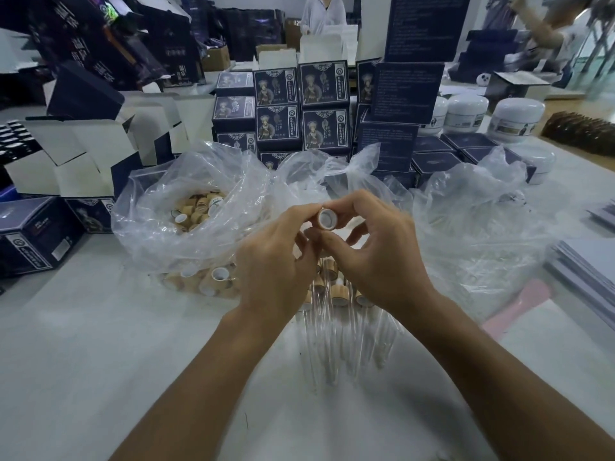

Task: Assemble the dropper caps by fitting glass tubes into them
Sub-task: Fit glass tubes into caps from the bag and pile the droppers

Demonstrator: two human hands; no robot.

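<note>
This is a packing workroom for cosmetic goods. Dark blue printed cartons (301,104) stand stacked in rows across the white table (100,344), with unfolded white-lined boxes (83,151) heaped to the left. White lidded jars (492,114) stand at the right. Clear plastic bags (186,201) hold loose wooden dropper caps (199,207) in bulk, and another worker in white (322,13) stands at the far end.
</note>
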